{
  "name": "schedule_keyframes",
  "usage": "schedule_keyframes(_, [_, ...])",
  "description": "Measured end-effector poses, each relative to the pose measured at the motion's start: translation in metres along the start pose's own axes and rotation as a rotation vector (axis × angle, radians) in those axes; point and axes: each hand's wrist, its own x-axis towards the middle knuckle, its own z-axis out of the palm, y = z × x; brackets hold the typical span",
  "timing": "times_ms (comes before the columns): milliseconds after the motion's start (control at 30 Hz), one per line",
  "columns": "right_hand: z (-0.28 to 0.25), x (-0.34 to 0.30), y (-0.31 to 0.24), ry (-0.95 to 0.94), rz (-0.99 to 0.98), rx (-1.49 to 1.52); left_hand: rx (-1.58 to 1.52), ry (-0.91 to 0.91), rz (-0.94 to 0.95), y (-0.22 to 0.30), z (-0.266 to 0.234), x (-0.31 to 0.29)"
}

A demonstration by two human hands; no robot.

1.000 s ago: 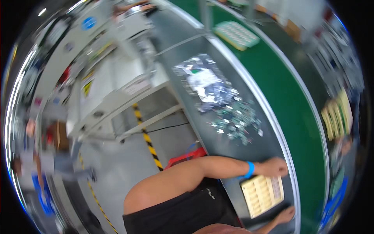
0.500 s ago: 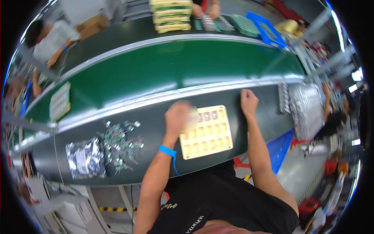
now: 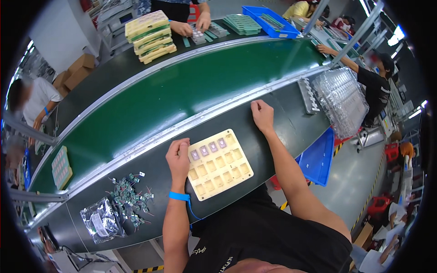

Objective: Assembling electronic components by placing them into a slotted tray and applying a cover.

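Note:
A cream tray [image 3: 216, 178] with rows of square recesses lies tilted on the dark bench in front of me. Several small purple pieces [image 3: 204, 150] with pale centres sit in its far row; the other recesses look bare. My left hand [image 3: 178, 157], blue band on its wrist, is closed beside the tray's far left corner; its curled fingers hide whatever they may hold. Beyond the tray's right side, my right hand [image 3: 262, 116] rests on the bench as a loose fist. Its fingers are bent inward, and I cannot make out anything in them.
Left on the bench, a heap of small green wired boards [image 3: 129, 198] lies by a silver bag [image 3: 102, 220]. A green belt [image 3: 182, 95] runs beyond. Clear plastic trays [image 3: 341, 100] and a blue bin [image 3: 317, 157] are right. Co-workers sit across and right.
My left hand has drawn back from over the tray's far left corner to beside it, uncovering more of the purple pieces. The whole view has turned and shifted; my right hand stays a fist.

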Motion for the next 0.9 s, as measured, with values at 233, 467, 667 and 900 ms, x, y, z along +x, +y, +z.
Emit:
schedule_keyframes(233, [-0.004, 0.002, 0.003, -0.029, -0.011, 0.027, 0.012, 0.014, 0.009, -0.005, 0.003, 0.002])
schedule_keyframes(467, [0.002, -0.001, 0.000, -0.049, -0.030, 0.090, 0.065, 0.037, 0.026, -0.004, -0.003, -0.001])
schedule_keyframes(667, [-0.006, 0.006, 0.030, -0.122, -0.005, 0.045, 0.108, 0.024, 0.083, -0.003, 0.003, 0.001])
schedule_keyframes(900, [0.002, 0.008, 0.040, -0.131, -0.049, 0.147, 0.027, 0.043, 0.120, -0.001, 0.000, -0.004])
